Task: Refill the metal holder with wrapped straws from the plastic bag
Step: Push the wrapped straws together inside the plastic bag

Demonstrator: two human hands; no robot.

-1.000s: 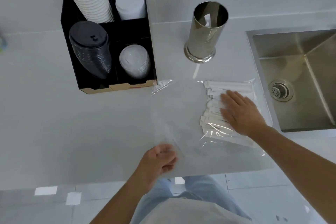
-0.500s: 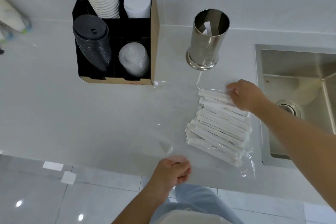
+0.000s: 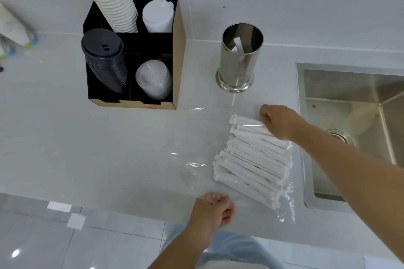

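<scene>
A clear plastic bag [image 3: 196, 172] lies flat on the white counter, with a pile of white wrapped straws [image 3: 253, 159] inside its right part. My left hand [image 3: 213, 208] is closed on the bag's near edge at the counter front. My right hand [image 3: 279, 121] rests on the far end of the straw pile, fingers curled on the topmost straws through the bag. The metal holder [image 3: 238, 59] stands upright behind the bag, with one or two wrapped straws inside.
A black organiser box [image 3: 177, 54] with paper cups, black lids and clear lids stands at the back left. A steel sink [image 3: 354, 133] is sunk into the counter right of the bag. Some packets [image 3: 13, 30] lie at the far left.
My right hand moved from the middle of the straw pile to its far end and curled its fingers. My left hand tightened into a fist on the bag's edge. The bag shifted slightly.
</scene>
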